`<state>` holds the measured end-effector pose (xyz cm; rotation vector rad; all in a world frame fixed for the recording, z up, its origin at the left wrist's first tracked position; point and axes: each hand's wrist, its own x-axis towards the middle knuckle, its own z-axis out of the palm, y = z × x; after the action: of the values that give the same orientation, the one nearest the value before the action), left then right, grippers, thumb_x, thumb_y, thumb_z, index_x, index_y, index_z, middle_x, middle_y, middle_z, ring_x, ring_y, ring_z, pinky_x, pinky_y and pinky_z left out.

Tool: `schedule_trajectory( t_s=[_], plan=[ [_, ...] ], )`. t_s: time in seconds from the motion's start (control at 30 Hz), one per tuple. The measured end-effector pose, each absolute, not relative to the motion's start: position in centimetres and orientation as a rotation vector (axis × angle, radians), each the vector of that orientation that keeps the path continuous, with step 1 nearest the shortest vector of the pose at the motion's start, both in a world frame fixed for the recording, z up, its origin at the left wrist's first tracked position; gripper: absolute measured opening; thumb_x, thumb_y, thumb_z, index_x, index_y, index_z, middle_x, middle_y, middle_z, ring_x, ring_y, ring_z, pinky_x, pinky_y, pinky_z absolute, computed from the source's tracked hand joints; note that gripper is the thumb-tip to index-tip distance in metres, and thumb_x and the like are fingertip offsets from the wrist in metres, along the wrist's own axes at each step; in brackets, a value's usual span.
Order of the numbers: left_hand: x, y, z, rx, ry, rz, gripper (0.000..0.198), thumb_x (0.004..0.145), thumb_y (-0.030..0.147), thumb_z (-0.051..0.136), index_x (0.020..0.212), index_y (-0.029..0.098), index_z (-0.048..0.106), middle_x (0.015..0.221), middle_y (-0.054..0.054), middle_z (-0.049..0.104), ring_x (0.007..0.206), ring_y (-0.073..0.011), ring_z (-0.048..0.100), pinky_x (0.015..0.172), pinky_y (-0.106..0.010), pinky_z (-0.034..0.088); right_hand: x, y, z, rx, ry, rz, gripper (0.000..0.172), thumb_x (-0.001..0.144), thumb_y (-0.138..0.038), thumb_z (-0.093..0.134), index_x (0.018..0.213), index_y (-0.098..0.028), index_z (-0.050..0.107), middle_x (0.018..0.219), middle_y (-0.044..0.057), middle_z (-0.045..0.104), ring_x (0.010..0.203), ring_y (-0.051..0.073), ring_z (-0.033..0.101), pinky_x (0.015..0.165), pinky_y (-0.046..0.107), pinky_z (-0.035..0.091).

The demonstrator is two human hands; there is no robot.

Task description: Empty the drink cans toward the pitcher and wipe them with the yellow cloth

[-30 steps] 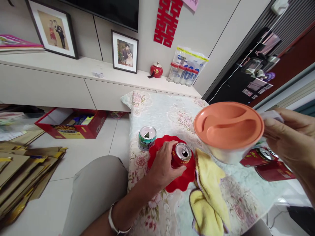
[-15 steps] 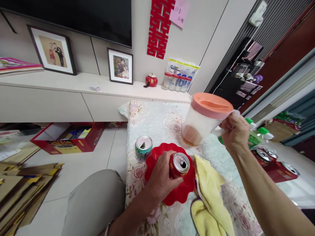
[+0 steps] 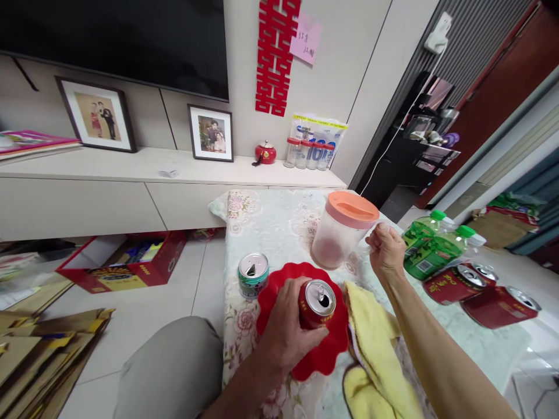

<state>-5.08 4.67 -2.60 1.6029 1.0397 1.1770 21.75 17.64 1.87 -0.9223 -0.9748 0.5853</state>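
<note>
My left hand (image 3: 290, 323) is wrapped round a red drink can (image 3: 318, 304) with its tab opened, over a red scalloped plate (image 3: 314, 364). Farther back and to the right, my right hand (image 3: 386, 247) is closed on the handle of a translucent pitcher (image 3: 334, 238) with an orange lid. The pitcher appears upright at the table surface; its handle is mostly hidden by my fingers. Left of the plate stands a green and silver can (image 3: 253, 274), opened at the top. A yellow cloth (image 3: 378, 343) lies just right of the plate.
A flowered tablecloth (image 3: 279, 224) covers the table. On its right side are green-capped bottles (image 3: 430, 250) and several red cans (image 3: 454, 284). Behind stands a low white cabinet (image 3: 187, 174) with framed photos and jars. A red box (image 3: 144, 267) and flattened cardboard (image 3: 48, 355) lie on the floor at left.
The pitcher has come down and to the left in my right hand, from a tilt to upright. My left hand still holds the red can. The view has shifted slightly.
</note>
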Motion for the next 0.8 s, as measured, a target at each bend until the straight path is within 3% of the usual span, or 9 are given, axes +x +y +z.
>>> schedule_trajectory(
  t_s=[0.17,0.27,0.33,0.4,0.47,0.57,0.67,0.73,0.8],
  plan=[
    [-5.2,4.8,-2.3,1.587,1.040,1.157,0.062,0.064,0.013,0.083,0.122,0.025,0.066,0.120,-0.008,0.076,0.115,-0.0360,0.074,0.104,-0.054,0.059,22.8,17.1,1.7,-1.056,-1.003,0.598,0.043,0.094,-0.051,0.082,0.076,-0.019,0.060,0.069,-0.006,0.057,0.063,0.010,0.055,0.062,0.024,0.049],
    [-5.3,4.9,-2.2,1.567,1.041,1.122,0.061,0.065,0.015,0.082,0.122,0.025,0.064,0.120,-0.009,0.076,0.115,-0.0362,0.074,0.104,-0.054,0.059,23.5,14.7,1.5,-1.214,-0.993,0.600,0.049,0.079,-0.062,0.089,0.101,-0.021,0.077,0.100,0.004,0.077,0.093,0.019,0.070,0.081,0.033,0.055],
    [-5.3,5.0,-2.2,1.545,1.035,1.091,0.062,0.065,0.016,0.082,0.123,0.026,0.062,0.122,-0.008,0.077,0.116,-0.0362,0.074,0.105,-0.055,0.058,23.9,11.6,1.0,-1.339,-0.971,0.582,0.057,0.077,-0.065,0.089,0.115,-0.024,0.078,0.123,0.009,0.078,0.111,0.027,0.071,0.094,0.042,0.055],
    [-5.4,5.0,-2.1,1.520,1.016,1.061,0.062,0.066,0.020,0.083,0.124,0.026,0.061,0.124,-0.008,0.078,0.118,-0.0364,0.074,0.108,-0.055,0.057,24.0,7.7,0.2,-1.437,-1.011,0.612,0.058,0.074,-0.063,0.091,0.116,-0.024,0.081,0.128,0.012,0.077,0.122,0.034,0.069,0.107,0.053,0.051],
    [-5.7,5.0,-2.0,1.495,0.992,1.031,0.064,0.068,0.026,0.085,0.127,0.026,0.059,0.127,-0.009,0.077,0.121,-0.0371,0.073,0.110,-0.056,0.056,23.9,3.7,-0.9,-1.497,-1.142,0.725,0.054,0.071,-0.058,0.096,0.111,-0.023,0.085,0.128,0.016,0.078,0.125,0.041,0.068,0.111,0.062,0.049],
    [-6.1,5.1,-1.5,1.450,0.942,0.989,0.079,0.070,0.036,0.088,0.139,0.026,0.052,0.142,-0.012,0.072,0.135,-0.0387,0.068,0.119,-0.057,0.051,23.7,-0.4,-3.0,-1.531,-1.624,0.746,0.068,0.083,-0.054,0.089,0.146,-0.032,0.073,0.157,0.014,0.062,0.149,0.041,0.053,0.124,0.067,0.038],
    [-6.3,5.1,-0.7,1.410,0.919,0.937,0.094,0.067,0.033,0.087,0.150,0.026,0.043,0.147,-0.013,0.069,0.141,-0.0384,0.065,0.123,-0.056,0.048,23.5,-1.6,-5.0,-1.570,-1.790,0.500,0.061,0.096,-0.050,0.075,0.154,-0.032,0.066,0.150,0.014,0.062,0.141,0.036,0.060,0.116,0.060,0.049],
    [-6.1,5.1,-0.3,1.401,0.919,0.912,0.091,0.066,0.030,0.084,0.148,0.025,0.045,0.140,-0.012,0.072,0.136,-0.0380,0.068,0.120,-0.056,0.049,23.4,-1.4,-5.8,-1.576,-1.792,0.351,0.045,0.100,-0.041,0.067,0.143,-0.030,0.073,0.129,0.011,0.067,0.120,0.029,0.069,0.101,0.049,0.057],
    [-5.7,4.8,-0.2,1.394,0.931,0.930,0.082,0.066,0.031,0.082,0.141,0.024,0.049,0.134,-0.012,0.074,0.131,-0.0382,0.069,0.119,-0.057,0.050,23.1,-1.1,-6.0,-1.563,-1.783,0.262,0.033,0.101,-0.031,0.061,0.130,-0.028,0.077,0.113,0.007,0.066,0.103,0.024,0.070,0.089,0.043,0.058]
  ],
)
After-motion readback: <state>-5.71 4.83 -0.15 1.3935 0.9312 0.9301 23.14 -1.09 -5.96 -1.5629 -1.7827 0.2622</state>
